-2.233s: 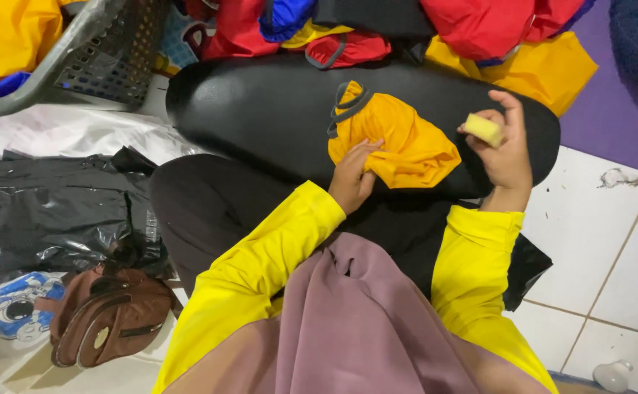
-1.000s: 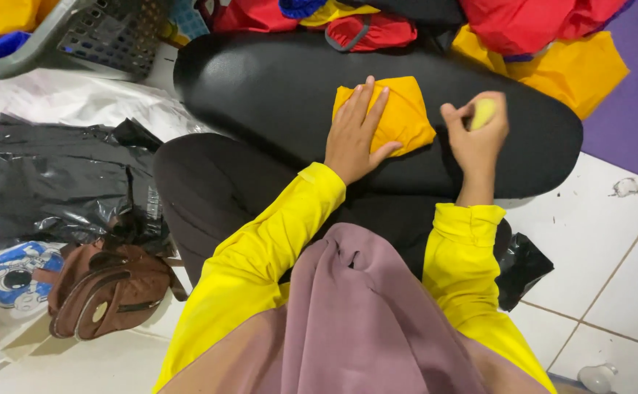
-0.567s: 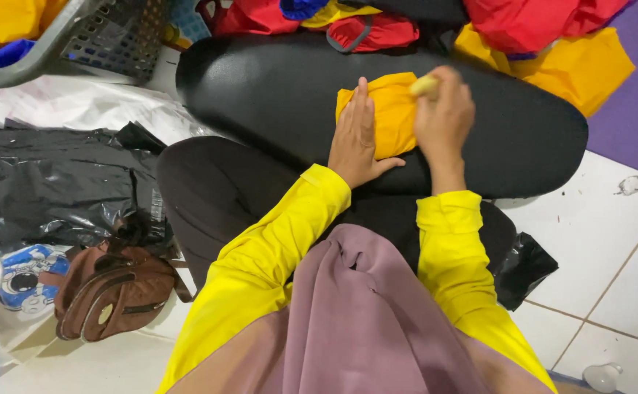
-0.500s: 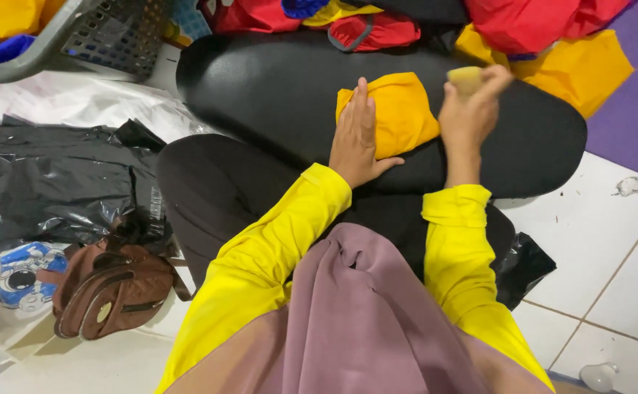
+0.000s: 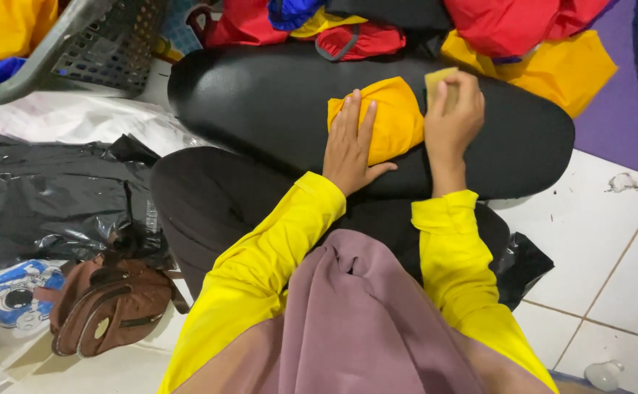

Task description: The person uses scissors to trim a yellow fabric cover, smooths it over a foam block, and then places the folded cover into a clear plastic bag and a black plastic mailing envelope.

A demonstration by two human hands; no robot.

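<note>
Here, the left hand (image 5: 352, 146) lies open, fingers spread flat on a folded orange-yellow cloth bundle (image 5: 384, 117) resting on a black padded oval board (image 5: 275, 102). The right hand (image 5: 451, 117) is closed around a small pale yellow block (image 5: 437, 79) (what it is, I cannot tell) touching the bundle's right edge.

A long black cushion (image 5: 275, 109) lies on the white tile floor (image 5: 596, 248). A folded yellow cloth (image 5: 392, 117) sits on top of it. Black plastic (image 5: 49, 197) and a brown bag (image 5: 107, 310) lie on the floor near its left edge.
</note>
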